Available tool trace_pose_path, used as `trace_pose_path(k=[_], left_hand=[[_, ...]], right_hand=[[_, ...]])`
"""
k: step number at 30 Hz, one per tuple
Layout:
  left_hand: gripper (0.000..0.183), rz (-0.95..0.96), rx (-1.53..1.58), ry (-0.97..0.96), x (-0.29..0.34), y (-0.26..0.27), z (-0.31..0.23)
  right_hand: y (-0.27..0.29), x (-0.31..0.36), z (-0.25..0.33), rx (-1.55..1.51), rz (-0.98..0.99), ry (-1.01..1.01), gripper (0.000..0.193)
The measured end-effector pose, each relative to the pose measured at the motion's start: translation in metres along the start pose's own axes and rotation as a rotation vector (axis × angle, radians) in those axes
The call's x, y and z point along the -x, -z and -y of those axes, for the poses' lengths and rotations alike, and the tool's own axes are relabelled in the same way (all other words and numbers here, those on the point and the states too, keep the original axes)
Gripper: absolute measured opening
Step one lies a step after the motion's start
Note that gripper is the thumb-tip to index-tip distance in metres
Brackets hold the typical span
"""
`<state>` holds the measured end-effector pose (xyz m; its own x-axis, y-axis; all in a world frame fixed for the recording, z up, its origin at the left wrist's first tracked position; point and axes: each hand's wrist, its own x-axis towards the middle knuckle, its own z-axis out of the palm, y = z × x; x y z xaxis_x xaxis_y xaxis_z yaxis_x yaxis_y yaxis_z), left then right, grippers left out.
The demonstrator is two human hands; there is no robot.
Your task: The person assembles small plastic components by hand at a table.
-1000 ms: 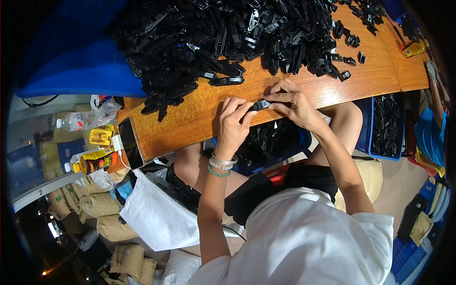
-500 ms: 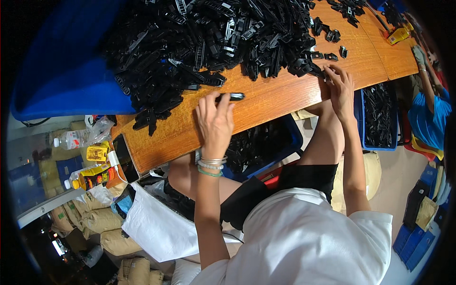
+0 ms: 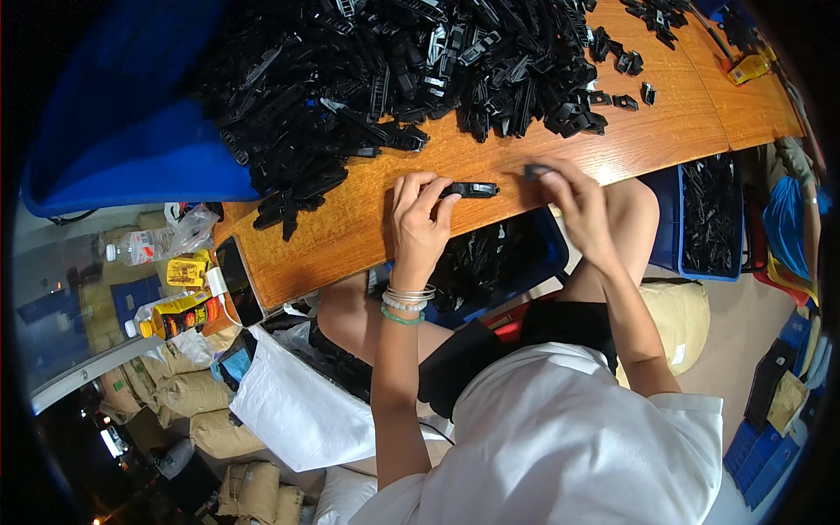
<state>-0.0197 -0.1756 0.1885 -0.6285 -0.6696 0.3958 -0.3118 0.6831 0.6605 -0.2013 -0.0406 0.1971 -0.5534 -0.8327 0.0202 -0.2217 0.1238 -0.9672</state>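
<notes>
My left hand (image 3: 420, 214), with bracelets at its wrist, pinches a long black plastic part (image 3: 478, 189) by its left end, just above the near edge of the wooden table (image 3: 328, 241). To its right, my right hand (image 3: 577, 206) has a small dark plastic piece (image 3: 536, 172) between thumb and fingers; motion smears its shape. The two pieces are apart. Beyond both hands lies a big heap of black plastic parts (image 3: 385, 79). A few small black pieces (image 3: 625, 102) lie loose at the heap's right side.
A large blue tub (image 3: 131, 166) adjoins the heap at left. Below the table edge stand two blue crates of black parts (image 3: 553, 254) (image 3: 678, 219). Bottles (image 3: 188, 313) are at the left; a yellow bottle (image 3: 751, 67) lies far right. A co-worker in blue (image 3: 787, 219) is at the right edge.
My right hand has come back from the heap's right edge toward the left hand, carrying a small dark piece. My left hand has shifted slightly right with the long black part.
</notes>
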Motion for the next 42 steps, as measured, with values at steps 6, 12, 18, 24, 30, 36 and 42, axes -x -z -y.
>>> trace_pose_path(k=[6, 12, 18, 24, 30, 36, 42], left_hand=[[0.020, -0.020, -0.013, -0.057, 0.000, 0.001, 0.002], [0.019, -0.016, -0.019, -0.119, -0.001, 0.003, 0.003], [0.016, 0.148, 0.099, -0.107, -0.008, 0.014, 0.004], [0.034, 0.008, -0.584, -0.247, -0.047, 0.024, 0.019], [0.023, 0.098, -0.476, -0.303, -0.042, 0.009, 0.013], [0.019, -0.019, -0.352, -0.299, -0.012, -0.013, -0.005], [0.015, -0.096, -0.376, -0.364, 0.018, -0.013, -0.012]], right_hand=[[-0.029, -0.005, 0.010, 0.240, 0.163, 0.139, 0.032], [-0.040, -0.013, 0.004, 0.346, 0.080, 0.309, 0.028], [-0.030, -0.012, 0.005, 0.267, 0.227, 0.276, 0.025], [0.004, -0.007, -0.003, 0.240, -0.051, 0.280, 0.032], [0.046, -0.047, -0.020, 0.755, -0.427, 0.440, 0.033], [0.048, -0.048, -0.026, 0.743, -0.220, 0.498, 0.033], [0.041, -0.031, -0.028, 0.678, -0.267, 0.634, 0.027]])
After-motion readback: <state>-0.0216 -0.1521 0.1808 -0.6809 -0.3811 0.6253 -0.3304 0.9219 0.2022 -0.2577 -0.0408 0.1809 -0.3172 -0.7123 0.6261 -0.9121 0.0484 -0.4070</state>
